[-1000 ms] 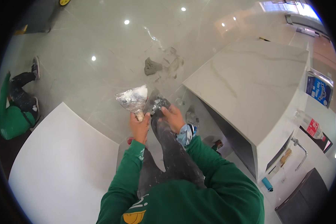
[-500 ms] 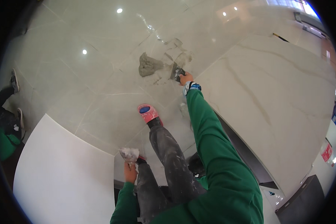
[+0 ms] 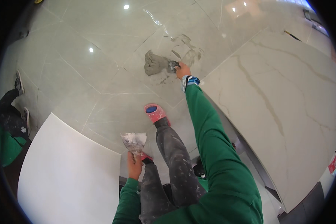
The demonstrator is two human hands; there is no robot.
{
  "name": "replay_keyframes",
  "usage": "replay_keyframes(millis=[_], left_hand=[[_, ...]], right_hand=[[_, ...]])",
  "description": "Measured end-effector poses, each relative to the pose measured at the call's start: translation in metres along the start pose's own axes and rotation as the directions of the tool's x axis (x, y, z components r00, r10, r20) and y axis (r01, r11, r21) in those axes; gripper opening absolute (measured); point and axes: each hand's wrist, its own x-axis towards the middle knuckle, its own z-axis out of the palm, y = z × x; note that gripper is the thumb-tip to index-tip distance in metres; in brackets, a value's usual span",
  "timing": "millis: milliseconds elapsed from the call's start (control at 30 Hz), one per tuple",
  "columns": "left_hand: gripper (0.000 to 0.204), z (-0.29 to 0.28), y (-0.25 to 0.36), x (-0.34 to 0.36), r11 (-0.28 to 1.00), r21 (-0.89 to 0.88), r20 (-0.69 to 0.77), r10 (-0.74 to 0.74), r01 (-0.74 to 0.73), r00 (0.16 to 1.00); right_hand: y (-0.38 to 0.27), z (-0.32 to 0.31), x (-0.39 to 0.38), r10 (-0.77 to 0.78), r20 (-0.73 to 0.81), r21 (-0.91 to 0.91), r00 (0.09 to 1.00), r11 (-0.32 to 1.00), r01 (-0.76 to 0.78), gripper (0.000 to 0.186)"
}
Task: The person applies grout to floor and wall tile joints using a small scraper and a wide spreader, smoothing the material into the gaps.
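My left hand [image 3: 134,164] is closed round the handle of a wide scraper [image 3: 133,142], its blade crusted white and held low by my legs. My right hand [image 3: 183,71] reaches out and grips a second, dark scraper [image 3: 173,66], whose blade is at the edge of a mound of wet grey mortar [image 3: 154,61] on the tiled floor [image 3: 82,71]. Thin grey smears [image 3: 186,50] lie just beyond the mound. My pink, spattered shoe [image 3: 157,112] stands between the two hands.
At right is a marble-patterned counter [image 3: 280,97] with a bottle at its far edge. At lower left is a white panel [image 3: 67,168]. A co-worker's legs [image 3: 9,112] and green clothing show at the far left.
My right hand has reached out from beside the left to the mortar, then shifted left onto the mound. My left hand dropped toward my legs, then rose slightly with its scraper.
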Motion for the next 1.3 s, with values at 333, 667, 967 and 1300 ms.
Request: replay_keyframes(millis=[333, 667, 967, 1300], left_hand=[[0.012, 0.01, 0.013, 0.012, 0.998, 0.032, 0.015, 0.061, -0.061, 0.998], [0.02, -0.001, -0.015, 0.052, 0.786, 0.385, 0.04, 0.509, -0.484, 0.86], [0.028, 0.002, 0.072, 0.152, 0.95, -0.151, 0.55, -0.149, 0.274, 0.822], [0.042, 0.013, 0.29, -0.008, 0.926, -0.336, 0.812, 0.192, 0.173, 0.551]], right_hand=[[-0.003, -0.018, -0.021, -0.511, 0.142, -0.707, 0.848, 0.548, 0.448, 0.039], [-0.004, -0.025, -0.041, -0.132, 0.309, -0.537, 0.942, 0.793, 0.287, 0.038], [-0.018, -0.074, -0.141, 0.028, 0.258, 0.672, 0.966, 0.713, -0.2, 0.034], [-0.187, -0.292, -0.366, -0.545, -0.238, 0.319, 0.804, 0.738, 0.595, 0.053]])
